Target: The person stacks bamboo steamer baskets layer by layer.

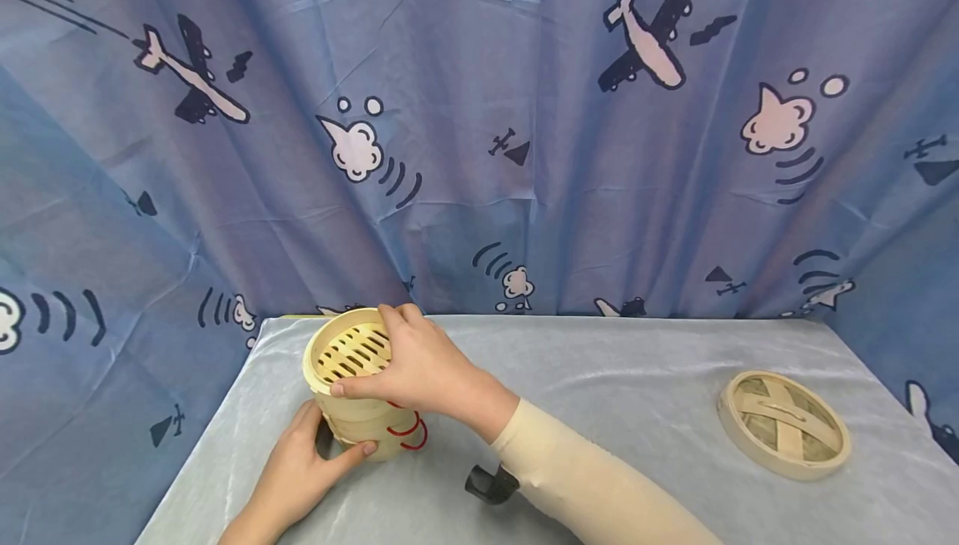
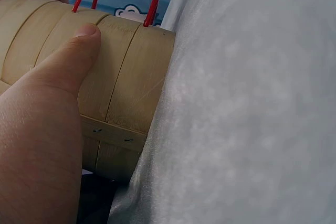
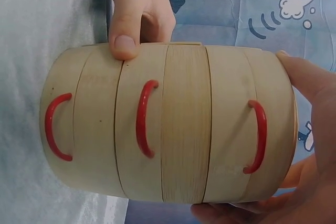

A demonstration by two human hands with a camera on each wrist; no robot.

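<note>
A round bamboo steamer (image 1: 367,422), stacked in tiers, stands on the table's left part with its slatted top uncovered. My right hand (image 1: 427,366) grips the top tier's rim from above, thumb on the near side and fingers across the far side. Lower down, my left hand (image 1: 303,468) holds the stack's side, its thumb (image 2: 84,43) lying along the bamboo near a seam between tiers. In the right wrist view three red loop handles (image 3: 260,137) show, one on each tier. The tiers sit closely on one another.
A bamboo steamer lid (image 1: 785,427) with a crossed strap on top lies at the table's right. Pale grey cloth (image 1: 599,379) covers the table. A blue curtain (image 1: 464,154) with airplane prints hangs behind and at both sides. A black wrist mount (image 1: 490,485) sits under my right sleeve.
</note>
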